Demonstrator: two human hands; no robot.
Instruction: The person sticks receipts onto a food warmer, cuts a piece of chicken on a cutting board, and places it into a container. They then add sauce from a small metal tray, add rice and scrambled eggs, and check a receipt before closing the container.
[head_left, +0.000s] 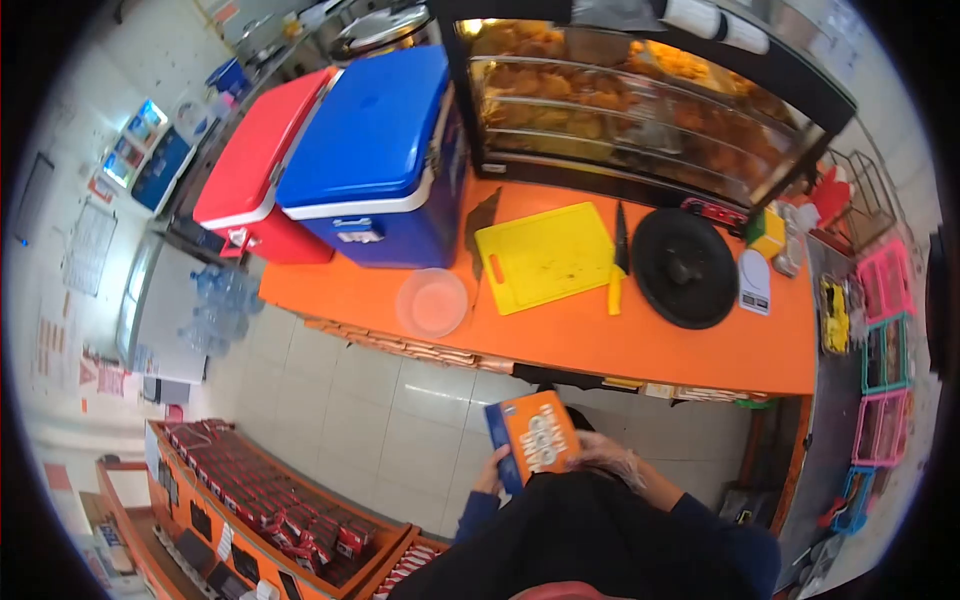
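Note:
An orange and blue cardboard box [540,432] with white lettering is held in front of my body, below the counter's front edge. My left hand [490,472] grips its lower left side, by the blue face. On the right edge lie the fingers of my right hand [600,452], closed against the box. Something clear and crinkled, like thin plastic, shows around my right hand and wrist. My fingertips are partly hidden by the box.
On the orange counter [380,320] are a yellow cutting board [540,255], a yellow-handled knife [617,270], a black round plate [685,268], a small white scale [755,282], a clear bowl [432,302] and a blue cooler [365,130]. A glass food warmer [620,110] stands behind.

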